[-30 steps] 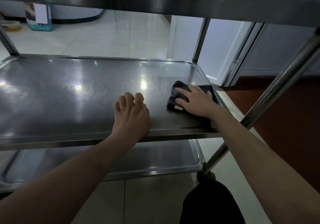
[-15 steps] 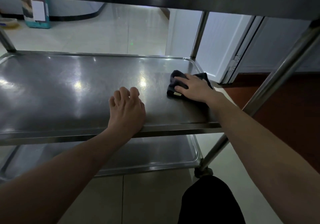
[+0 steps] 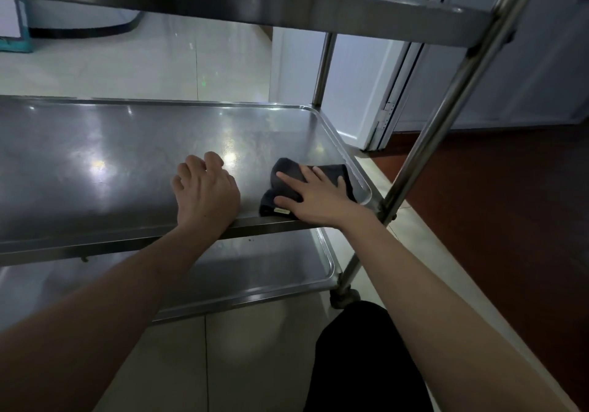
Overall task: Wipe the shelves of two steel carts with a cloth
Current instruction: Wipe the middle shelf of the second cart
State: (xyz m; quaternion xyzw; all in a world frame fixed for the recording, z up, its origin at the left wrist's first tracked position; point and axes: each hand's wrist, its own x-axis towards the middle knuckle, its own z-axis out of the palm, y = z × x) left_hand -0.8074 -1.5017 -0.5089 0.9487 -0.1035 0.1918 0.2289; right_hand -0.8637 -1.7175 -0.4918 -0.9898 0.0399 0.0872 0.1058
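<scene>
Now the right hand (image 3: 314,196) presses flat, fingers spread, on a dark folded cloth (image 3: 288,188) at the shiny steel middle shelf's (image 3: 111,169) near-right corner, while the left hand (image 3: 205,193), fingers curled and holding nothing, rests beside it.

Dark cloth (image 3: 283,185) — folded, small pale tag at its near edge — lying flat at near right corner of steel cart's middle shelf (image 3: 95,169), just beside raised right rim.
</scene>
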